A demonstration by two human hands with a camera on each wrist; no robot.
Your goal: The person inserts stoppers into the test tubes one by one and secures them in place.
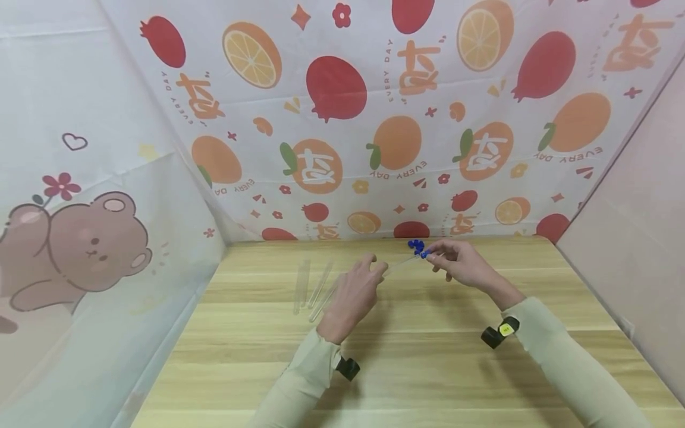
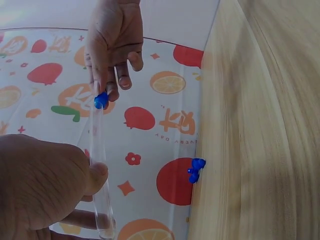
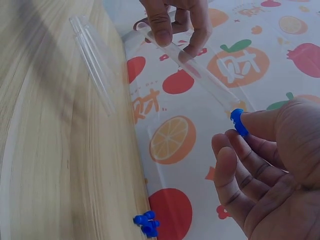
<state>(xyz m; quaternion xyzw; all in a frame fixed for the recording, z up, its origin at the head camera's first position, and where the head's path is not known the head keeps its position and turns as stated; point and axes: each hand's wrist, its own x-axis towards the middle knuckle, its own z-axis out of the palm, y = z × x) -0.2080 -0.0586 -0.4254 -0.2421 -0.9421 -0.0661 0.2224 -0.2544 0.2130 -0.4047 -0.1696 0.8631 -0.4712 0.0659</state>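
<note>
My left hand (image 1: pixel 355 294) pinches a clear test tube (image 3: pixel 200 72) between thumb and fingers, holding it above the table and slanted. The tube's far end points at my right hand (image 1: pixel 462 264). Between thumb and forefinger, the right hand pinches a small blue stopper (image 3: pixel 238 122). In the left wrist view this blue stopper (image 2: pixel 101 100) overlaps the tube's end, in line with it. The right hand's other fingers (image 3: pixel 245 170) curl loosely below. A small cluster of blue stoppers (image 3: pixel 147 223) lies on the table near its back edge, just beyond the right hand.
Several clear tubes (image 1: pixel 302 288) lie on the wooden table (image 1: pixel 407 374), left of the left hand. A fruit-print cloth (image 1: pixel 374 196) hangs behind the table's back edge. A bear-print cloth (image 1: pixel 176 238) covers the left side, and a plain pale wall (image 1: pixel 637 196) stands at the right.
</note>
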